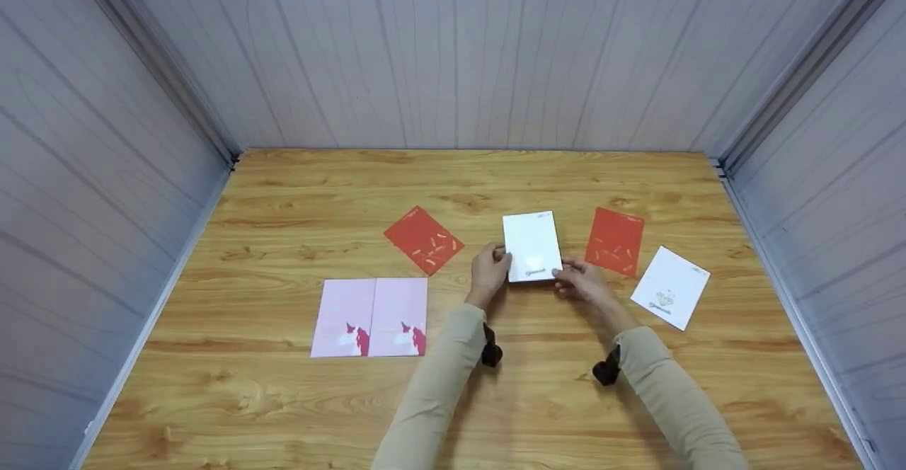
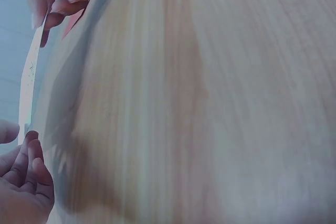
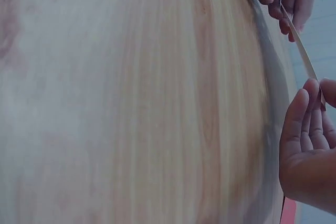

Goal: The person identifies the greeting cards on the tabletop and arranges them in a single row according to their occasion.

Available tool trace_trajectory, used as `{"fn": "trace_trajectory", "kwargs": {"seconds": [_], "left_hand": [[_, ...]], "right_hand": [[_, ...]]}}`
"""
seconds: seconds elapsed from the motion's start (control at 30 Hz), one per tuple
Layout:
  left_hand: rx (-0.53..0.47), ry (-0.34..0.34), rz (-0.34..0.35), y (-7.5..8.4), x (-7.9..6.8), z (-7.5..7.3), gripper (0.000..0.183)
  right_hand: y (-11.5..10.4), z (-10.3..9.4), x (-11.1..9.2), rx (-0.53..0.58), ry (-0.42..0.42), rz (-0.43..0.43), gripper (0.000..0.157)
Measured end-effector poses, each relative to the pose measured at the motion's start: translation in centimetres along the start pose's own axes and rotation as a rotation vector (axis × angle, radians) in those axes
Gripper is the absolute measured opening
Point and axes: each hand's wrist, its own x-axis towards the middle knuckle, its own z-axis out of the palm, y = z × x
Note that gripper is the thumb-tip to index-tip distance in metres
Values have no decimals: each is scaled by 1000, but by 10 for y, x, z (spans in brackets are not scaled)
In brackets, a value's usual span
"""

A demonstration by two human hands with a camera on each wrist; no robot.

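Observation:
A white card (image 1: 532, 243) with a line of script near its lower edge is held up by both hands at mid-table. My left hand (image 1: 488, 270) pinches its left edge between thumb and fingers. The lower right corner is pinched by my right hand (image 1: 585, 284), thumb on the front and fingers behind. In the left wrist view the card (image 2: 30, 80) appears nearly edge-on, raised off the table. Seen from the right wrist, the card (image 3: 302, 51) is a thin strip between the two hands. What its back looks like is hidden.
Left of the hands lie a tilted red card (image 1: 423, 242) and a pink two-panel piece (image 1: 343, 307) with unicorn-like prints. To the right are another red card (image 1: 614, 240) and a white card with a gold emblem (image 1: 672, 286). Pale panel walls (image 1: 453, 52) enclose the wooden table (image 1: 283, 413).

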Motion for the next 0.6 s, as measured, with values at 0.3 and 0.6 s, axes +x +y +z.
{"fn": "trace_trajectory", "kwargs": {"seconds": [0.3, 0.6], "left_hand": [[-87, 82, 3, 1, 4, -15, 21], [-136, 33, -13, 0, -1, -29, 22]], "right_hand": [[-2, 6, -6, -42, -87, -58, 47], [-3, 12, -7, -83, -38, -85, 44]]}}
